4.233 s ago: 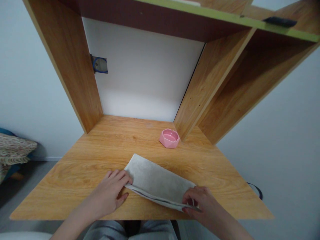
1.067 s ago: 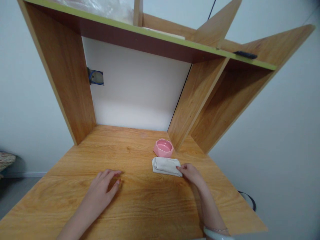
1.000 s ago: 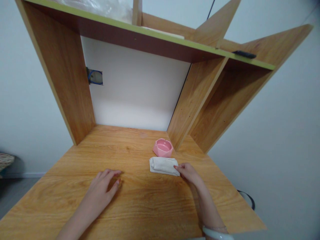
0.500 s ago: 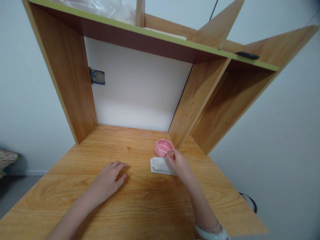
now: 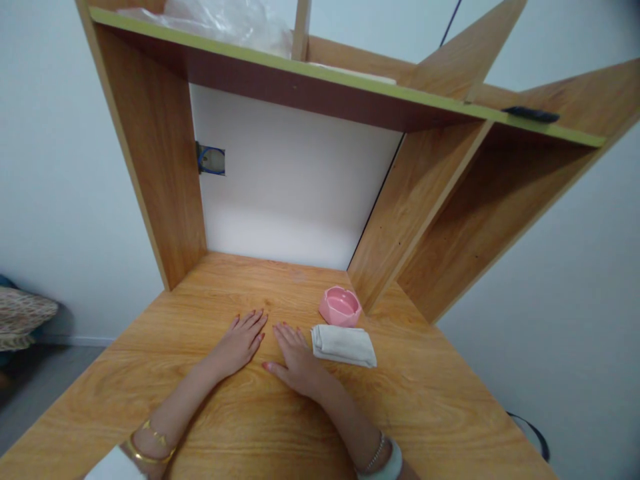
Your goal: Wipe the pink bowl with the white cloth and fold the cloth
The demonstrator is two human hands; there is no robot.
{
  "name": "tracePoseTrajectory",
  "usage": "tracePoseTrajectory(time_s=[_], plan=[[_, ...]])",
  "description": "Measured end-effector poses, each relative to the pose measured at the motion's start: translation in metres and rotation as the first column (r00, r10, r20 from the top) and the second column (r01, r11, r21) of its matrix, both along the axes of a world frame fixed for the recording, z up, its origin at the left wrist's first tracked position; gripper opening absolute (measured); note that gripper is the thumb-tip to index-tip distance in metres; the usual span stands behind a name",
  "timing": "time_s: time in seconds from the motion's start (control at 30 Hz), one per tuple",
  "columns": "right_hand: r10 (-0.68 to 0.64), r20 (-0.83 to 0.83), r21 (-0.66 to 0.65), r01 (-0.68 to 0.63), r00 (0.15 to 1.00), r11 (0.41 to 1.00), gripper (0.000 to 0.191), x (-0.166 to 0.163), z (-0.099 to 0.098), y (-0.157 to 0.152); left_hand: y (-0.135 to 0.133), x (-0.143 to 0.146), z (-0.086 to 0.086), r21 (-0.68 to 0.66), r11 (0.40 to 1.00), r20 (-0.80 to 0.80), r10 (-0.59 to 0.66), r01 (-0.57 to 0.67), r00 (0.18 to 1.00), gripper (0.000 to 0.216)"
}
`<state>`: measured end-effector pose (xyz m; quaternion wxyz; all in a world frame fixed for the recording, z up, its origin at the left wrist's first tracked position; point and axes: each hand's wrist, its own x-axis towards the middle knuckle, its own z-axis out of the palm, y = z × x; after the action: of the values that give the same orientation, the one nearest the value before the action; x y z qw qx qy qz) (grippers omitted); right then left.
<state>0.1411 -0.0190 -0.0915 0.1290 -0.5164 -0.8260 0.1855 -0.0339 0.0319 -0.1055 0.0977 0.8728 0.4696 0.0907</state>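
Both palms face down on the wooden desk (image 5: 280, 427). My left hand (image 5: 240, 345) lies flat with its fingers stretched toward the back panel, holding nothing. Beside it, my right hand (image 5: 295, 360) is also flat and spread, with a small gap between the two. Just right of my right hand is a folded white cloth (image 5: 345, 345). A pink faceted bowl (image 5: 340, 307), resembling an ashtray, stands right behind the cloth. No object can be made out inside the bowl.
An upright divider (image 5: 395, 233) rises right behind the bowl. Overhead runs a shelf (image 5: 300, 90) bearing clear plastic wrapping (image 5: 230, 27) and a dark object (image 5: 530, 115). A wall socket opening (image 5: 212, 161) shows at the back left. Patterned fabric (image 5: 25, 313) lies far left.
My right hand has left the cloth and bowl, moved left and flattened on the desk. My left hand has shifted slightly forward and lies flatter. The camera view has shifted a little.
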Motion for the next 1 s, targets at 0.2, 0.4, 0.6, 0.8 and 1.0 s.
tracePoseTrajectory(time_s=[0.2,0.4,0.6,0.8,1.0], plan=[[-0.011,-0.011,0.019,0.012,1.0,1.0,0.067,-0.0004,-0.0036,0.0003,-0.0017,0.0012,0.0036,0.001,1.0,-0.007,0.007,-0.007,1.0,0.05],[-0.013,-0.014,0.03,0.014,1.0,0.999,0.066,-0.0003,-0.002,-0.0017,-0.0017,0.0008,0.0016,0.019,1.0,0.019,0.01,-0.011,1.0,0.049],[-0.011,-0.008,0.035,0.011,1.0,0.999,0.065,-0.0004,-0.0025,-0.0017,-0.0013,0.0009,0.0021,0.015,1.0,0.028,0.007,-0.008,1.0,0.049],[-0.009,-0.004,0.033,0.009,1.0,0.999,0.066,-0.0005,-0.0028,-0.001,-0.0004,0.0004,-0.0008,0.039,0.999,0.045,0.002,-0.004,0.999,0.048],[-0.01,-0.005,0.04,0.01,1.0,0.999,0.065,-0.0003,-0.0047,-0.0004,0.0002,-0.0008,-0.0032,0.043,0.999,0.038,0.008,-0.01,0.999,0.048]])
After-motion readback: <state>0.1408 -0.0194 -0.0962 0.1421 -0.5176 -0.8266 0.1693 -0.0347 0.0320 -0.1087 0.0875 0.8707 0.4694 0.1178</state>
